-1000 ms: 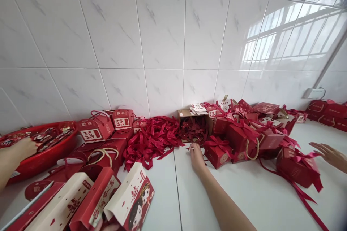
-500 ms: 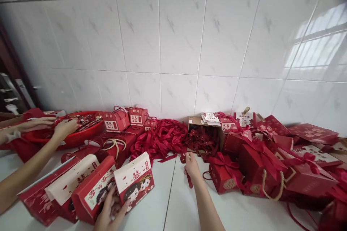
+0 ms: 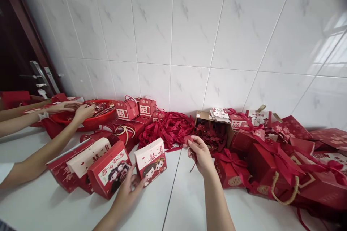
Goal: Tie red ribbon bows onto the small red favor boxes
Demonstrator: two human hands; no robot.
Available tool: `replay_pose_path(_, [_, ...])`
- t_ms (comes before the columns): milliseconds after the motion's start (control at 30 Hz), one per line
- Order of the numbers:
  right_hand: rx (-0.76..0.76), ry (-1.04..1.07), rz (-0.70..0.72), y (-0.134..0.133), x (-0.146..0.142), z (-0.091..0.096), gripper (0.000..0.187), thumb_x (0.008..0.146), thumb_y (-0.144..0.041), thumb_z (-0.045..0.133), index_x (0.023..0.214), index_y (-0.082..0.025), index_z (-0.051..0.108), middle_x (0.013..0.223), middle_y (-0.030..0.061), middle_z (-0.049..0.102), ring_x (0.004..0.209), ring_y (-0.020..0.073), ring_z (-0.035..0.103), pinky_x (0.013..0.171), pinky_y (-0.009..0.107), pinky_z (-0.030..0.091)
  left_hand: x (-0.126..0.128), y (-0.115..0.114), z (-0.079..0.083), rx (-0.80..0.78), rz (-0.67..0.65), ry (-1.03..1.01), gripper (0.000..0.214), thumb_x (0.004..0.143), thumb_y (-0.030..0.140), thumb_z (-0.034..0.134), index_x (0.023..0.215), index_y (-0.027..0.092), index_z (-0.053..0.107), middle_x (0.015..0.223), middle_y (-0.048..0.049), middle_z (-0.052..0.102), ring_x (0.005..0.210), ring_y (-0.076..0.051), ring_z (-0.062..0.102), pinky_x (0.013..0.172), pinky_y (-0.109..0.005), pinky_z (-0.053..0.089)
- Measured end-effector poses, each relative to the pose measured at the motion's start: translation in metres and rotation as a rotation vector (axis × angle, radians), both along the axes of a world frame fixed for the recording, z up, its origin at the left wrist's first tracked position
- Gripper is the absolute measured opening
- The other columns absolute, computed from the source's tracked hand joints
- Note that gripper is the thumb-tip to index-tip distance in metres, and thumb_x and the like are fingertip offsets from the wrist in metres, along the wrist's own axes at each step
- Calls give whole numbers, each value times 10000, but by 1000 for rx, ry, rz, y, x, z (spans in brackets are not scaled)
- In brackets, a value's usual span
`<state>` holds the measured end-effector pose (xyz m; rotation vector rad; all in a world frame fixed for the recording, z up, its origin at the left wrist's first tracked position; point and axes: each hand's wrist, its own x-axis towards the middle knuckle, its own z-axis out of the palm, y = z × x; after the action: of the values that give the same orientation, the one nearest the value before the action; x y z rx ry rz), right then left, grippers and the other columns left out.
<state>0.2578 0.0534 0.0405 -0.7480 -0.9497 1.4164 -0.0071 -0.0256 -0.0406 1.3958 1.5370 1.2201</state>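
Observation:
My left hand (image 3: pixel 129 187) grips the lower left edge of a small cream and red gift box (image 3: pixel 151 162) printed with two cartoon figures. The box stands on the white table. In my right hand (image 3: pixel 200 151), raised over the table, fingers and thumb pinch a small red flower-ended strap (image 3: pixel 187 139). A thin dark end hangs below the fingers. Just right of that hand lies an open cardboard box (image 3: pixel 230 138) of similar dark red pieces. Left of my left hand, a red box (image 3: pixel 111 171) and two more gift boxes stand in a row.
A tangled heap of red ribbons (image 3: pixel 169 130) lies by the tiled wall. Ribboned red boxes (image 3: pixel 261 164) crowd the right side. At left, other people's hands (image 3: pixel 84 111) reach into a red basin (image 3: pixel 110 117) of wrapped pieces. Small red boxes (image 3: pixel 127 110) stand beside it.
The view has swung left. My right hand has lifted the red strap off the table and turned it. My left hand still holds the gift box, now more upright.

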Motion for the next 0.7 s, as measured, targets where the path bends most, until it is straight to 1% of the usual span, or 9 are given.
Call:
replay_pose_path(67, [43,35,-18,-9,5,16,380,696,-375,740,920,-208,482,702,-26,645,438,51,468,423,168,328,15,11,8,-10,-79,-9,695,835,488,538,1372,165,237,959,-82,676,879,-222,661,791,-312,498])
replay_pose_path(133, [98,78,-12,-20,10,32,347,725,-358,727,916,-212,477,711,-24,649,430,49,459,412,167,307,32,25,26,-48,-198,72,670,835,462,524,1358,128,269,907,-96,693,824,-239,673,755,-335,504])
replay_pose_path(200, [167,135,24,-35,14,48,277,769,-316,702,908,-205,491,713,-22,647,427,42,463,412,161,304,48,36,56,-85,-299,282,621,808,402,551,1322,110,362,802,-92,701,786,-274,677,719,-359,495])
replay_pose_path(267, [236,210,80,-53,14,63,190,803,-264,675,870,-194,511,679,-35,626,399,25,446,406,152,298,59,39,96,-67,-290,537,569,727,343,638,1244,155,490,720,-74,692,746,-312,677,657,-363,476])
replay_pose_path(333, [284,305,144,-73,7,76,161,803,-232,670,818,-195,515,613,-70,569,343,5,378,379,146,275,64,30,140,71,-309,692,375,790,363,575,1122,189,584,738,-73,690,733,-300,676,640,-354,468])
replay_pose_path(433, [287,445,259,-98,-17,89,185,766,-229,693,807,-217,513,532,-122,432,274,-4,224,321,145,219,61,7,189,482,-415,525,260,894,329,487,1120,238,576,969,-58,690,906,-217,658,755,-313,493])
replay_pose_path(500, [247,473,343,-108,-36,92,198,755,-238,695,832,-232,512,507,-137,364,253,0,170,299,146,203,56,-8,203,760,-450,369,217,881,246,534,1093,235,580,1033,-49,674,971,-183,634,824,-289,495])
replay_pose_path(567, [209,455,409,-111,-52,90,198,766,-252,681,848,-242,502,493,-141,341,242,7,167,293,146,210,52,-15,204,901,-501,250,227,849,165,578,1067,227,596,1033,-42,679,964,-162,636,829,-259,509])
replay_pose_path(700, [221,398,403,-109,-65,82,175,814,-269,631,788,-234,461,473,-130,360,245,8,195,311,140,221,53,-10,195,914,-615,109,172,824,101,599,943,201,673,909,-37,724,877,-152,672,781,-227,549])
